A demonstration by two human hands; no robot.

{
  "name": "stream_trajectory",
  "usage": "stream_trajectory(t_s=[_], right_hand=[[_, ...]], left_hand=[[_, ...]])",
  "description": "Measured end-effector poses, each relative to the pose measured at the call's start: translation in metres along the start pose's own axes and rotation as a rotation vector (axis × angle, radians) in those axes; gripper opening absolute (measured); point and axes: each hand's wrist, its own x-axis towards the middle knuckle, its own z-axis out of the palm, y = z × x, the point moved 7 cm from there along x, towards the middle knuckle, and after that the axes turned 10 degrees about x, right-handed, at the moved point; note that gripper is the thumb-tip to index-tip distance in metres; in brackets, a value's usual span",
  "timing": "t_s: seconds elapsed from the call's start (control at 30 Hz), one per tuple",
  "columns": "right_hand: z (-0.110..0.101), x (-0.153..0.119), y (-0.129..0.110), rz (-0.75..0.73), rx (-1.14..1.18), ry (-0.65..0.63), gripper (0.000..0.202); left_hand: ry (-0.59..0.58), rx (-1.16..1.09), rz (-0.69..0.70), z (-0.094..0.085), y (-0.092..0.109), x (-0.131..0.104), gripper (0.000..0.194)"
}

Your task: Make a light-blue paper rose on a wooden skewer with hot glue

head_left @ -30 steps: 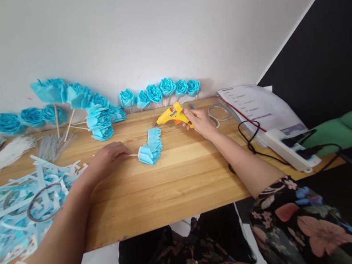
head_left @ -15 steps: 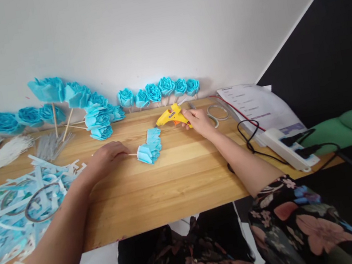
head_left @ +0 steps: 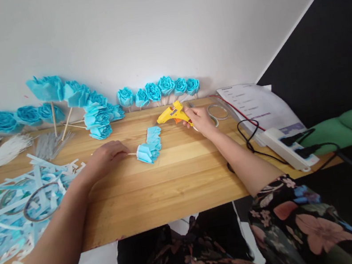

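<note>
A light blue paper flower [head_left: 147,153] lies on its side over the wooden table, its thin stick [head_left: 132,154] pointing left into the fingers of my left hand [head_left: 109,154], which is closed around it. From the flower's upper side a strip of blue petals [head_left: 153,135] sticks out toward the wall. My right hand [head_left: 200,119] grips a yellow hot glue gun [head_left: 173,113] with an orange trigger. The gun's nozzle points left and stands just above and to the right of the petal strip, apart from it.
Several finished blue flowers [head_left: 166,86] lean along the wall, and more [head_left: 96,118] stand at left. Blue and white paper scraps [head_left: 14,213] cover the table's left end. Tape rolls [head_left: 218,111], papers [head_left: 252,101], a white power strip [head_left: 287,149] and a black cable [head_left: 247,138] are at right.
My right hand has drawn the glue gun slightly right, away from the petal strip. My left hand and the flower have hardly moved.
</note>
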Motion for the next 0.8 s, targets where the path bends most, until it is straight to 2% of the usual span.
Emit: stream_trajectory(t_s=[0.27,0.5,0.8], right_hand=[[-0.0013,0.0008,0.0026,-0.037,-0.100,-0.018,0.064],[-0.0072,0.0024,-0.0004,-0.042,-0.061,0.051,0.062],[-0.0034,-0.0008,-0.0039,-0.045,-0.079,0.009,0.061]], left_hand=[[0.001,-0.008,0.017,0.0002,-0.0007,0.0004,0.033],[0.008,-0.003,0.025,0.0017,-0.0024,0.0005,0.032],[0.027,-0.001,0.033,0.0008,-0.0014,0.0007,0.034]])
